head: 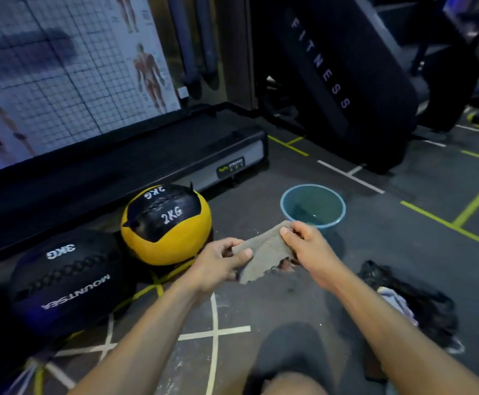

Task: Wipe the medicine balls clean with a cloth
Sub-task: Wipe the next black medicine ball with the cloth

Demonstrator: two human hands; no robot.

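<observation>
Head view: both hands hold the grey cloth point(264, 249) stretched between them, above the floor point(403, 252). Left hand point(221, 263) pinches its near-left end, thumb on top, fingers point(244, 253) curled under. Right hand point(306, 240) pinches the far-right corner, fingers curled around the edge. The cloth is ragged along its lower edge and touches neither ball.

Medicine balls sit on the floor to the left, against the base of a black platform point(147, 155): the yellow 2KG ball point(167, 226) and, nearer and further left, the black 3KG ball point(67, 280), the two touching or nearly so.

Risks, as judgement: balls are round and unbraced, so a one-handed wipe could roll them along the platform edge; a frayed cloth may snag on the stitched seams; if wet, it could drip on the floor.

Around: a blue basin point(313, 208) holding water stands just beyond the right hand; a reach could tip it. A dark bag with pale fabric point(403, 303) lies to the right. Nothing blocks the way to the yellow ball.
</observation>
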